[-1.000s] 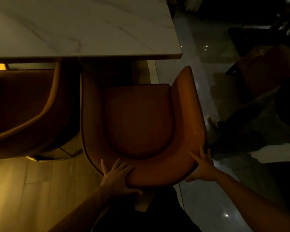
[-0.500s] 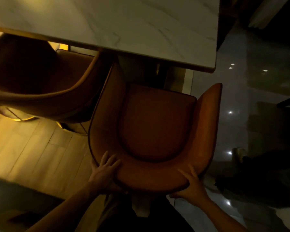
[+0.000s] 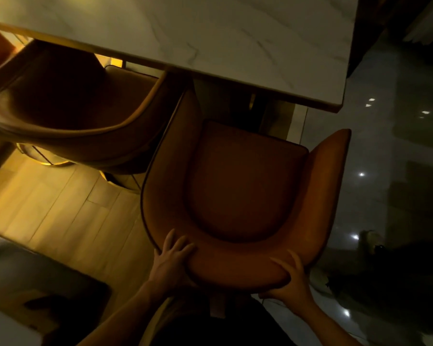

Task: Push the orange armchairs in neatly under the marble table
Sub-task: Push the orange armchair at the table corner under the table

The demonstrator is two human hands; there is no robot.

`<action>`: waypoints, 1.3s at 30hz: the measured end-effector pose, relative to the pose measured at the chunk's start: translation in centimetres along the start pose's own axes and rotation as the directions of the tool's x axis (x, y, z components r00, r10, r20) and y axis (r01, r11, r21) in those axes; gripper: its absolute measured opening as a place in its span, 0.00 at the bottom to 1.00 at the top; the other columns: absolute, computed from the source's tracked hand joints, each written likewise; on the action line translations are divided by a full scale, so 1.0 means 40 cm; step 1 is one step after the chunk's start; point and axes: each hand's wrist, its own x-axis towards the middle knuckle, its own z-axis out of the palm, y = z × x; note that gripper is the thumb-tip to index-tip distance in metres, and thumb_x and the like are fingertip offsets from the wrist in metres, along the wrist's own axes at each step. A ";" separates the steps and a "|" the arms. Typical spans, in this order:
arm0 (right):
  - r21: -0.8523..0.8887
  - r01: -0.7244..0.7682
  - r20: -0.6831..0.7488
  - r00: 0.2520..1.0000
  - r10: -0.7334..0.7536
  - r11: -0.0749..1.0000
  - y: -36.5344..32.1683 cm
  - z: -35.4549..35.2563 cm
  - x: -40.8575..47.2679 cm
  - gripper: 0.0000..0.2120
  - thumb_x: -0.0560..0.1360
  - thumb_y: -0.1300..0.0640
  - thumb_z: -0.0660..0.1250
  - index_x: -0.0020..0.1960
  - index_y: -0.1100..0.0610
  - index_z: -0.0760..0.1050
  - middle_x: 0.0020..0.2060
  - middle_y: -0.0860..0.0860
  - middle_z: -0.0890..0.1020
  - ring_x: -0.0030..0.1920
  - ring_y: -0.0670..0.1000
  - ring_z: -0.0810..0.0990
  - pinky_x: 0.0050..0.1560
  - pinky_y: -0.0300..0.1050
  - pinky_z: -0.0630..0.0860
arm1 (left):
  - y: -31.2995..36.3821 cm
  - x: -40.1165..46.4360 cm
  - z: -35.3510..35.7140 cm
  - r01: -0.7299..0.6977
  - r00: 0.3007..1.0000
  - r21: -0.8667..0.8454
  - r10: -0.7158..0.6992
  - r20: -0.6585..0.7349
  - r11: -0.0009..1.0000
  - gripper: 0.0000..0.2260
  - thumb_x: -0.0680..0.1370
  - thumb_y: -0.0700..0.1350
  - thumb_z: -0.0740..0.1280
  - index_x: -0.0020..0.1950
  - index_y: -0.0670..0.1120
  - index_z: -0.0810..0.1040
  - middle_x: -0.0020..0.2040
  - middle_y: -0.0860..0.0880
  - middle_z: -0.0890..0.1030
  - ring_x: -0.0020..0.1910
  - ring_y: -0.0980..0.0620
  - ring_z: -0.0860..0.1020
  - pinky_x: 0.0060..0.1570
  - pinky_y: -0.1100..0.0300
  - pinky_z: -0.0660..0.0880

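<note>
Dim light. Left hand (image 3: 171, 260) and right hand (image 3: 294, 283) each grip the near armchair (image 3: 243, 191) backrest rim. Its front sits at the marble desk (image 3: 210, 38) edge, left arm tucked under. Second armchair (image 3: 73, 116) beside it, partly under. Legs hidden.

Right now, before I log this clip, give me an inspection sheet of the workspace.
Surface: marble table, white with grey veins, top bare in view.
Job's things: held orange armchair, seat mostly out from under the table, left arm tip at the table edge, right arm tip short of it; second orange armchair to its left, front tucked under.
Clutter: nothing seen on the table.
Grippers: left hand and right hand both grip the held chair's backrest rim.
Cables: nothing seen.
Surroundings: wood floor on the left, glossy dark tiled floor on the right; dim lighting.
</note>
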 end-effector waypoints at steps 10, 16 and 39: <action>0.036 -0.016 0.000 1.000 0.016 0.999 -0.001 0.005 0.016 0.41 0.46 0.49 0.85 0.58 0.49 0.77 0.74 0.53 0.55 0.71 0.56 0.60 0.67 0.56 0.66 | -0.005 0.012 -0.005 0.004 0.999 -0.016 -0.005 -0.039 1.000 0.50 0.56 0.78 0.66 0.74 0.59 0.63 0.75 0.56 0.59 0.77 0.44 0.42 0.64 0.29 0.62; 0.019 -0.026 0.012 1.000 0.026 0.999 -0.014 -0.004 0.051 0.44 0.44 0.47 0.84 0.58 0.46 0.76 0.74 0.54 0.55 0.70 0.54 0.60 0.66 0.50 0.62 | -0.005 0.028 -0.033 -0.002 0.998 -0.044 -0.001 -0.061 0.999 0.50 0.56 0.79 0.66 0.74 0.59 0.64 0.75 0.56 0.60 0.77 0.44 0.44 0.63 0.31 0.64; -0.023 -0.050 0.034 0.998 0.051 0.998 -0.129 -0.034 0.307 0.47 0.41 0.37 0.81 0.59 0.43 0.73 0.74 0.51 0.53 0.73 0.55 0.56 0.67 0.49 0.61 | -0.081 0.249 -0.212 -0.033 0.996 -0.065 0.028 -0.079 0.997 0.53 0.50 0.82 0.65 0.71 0.61 0.66 0.73 0.56 0.62 0.76 0.43 0.47 0.63 0.27 0.63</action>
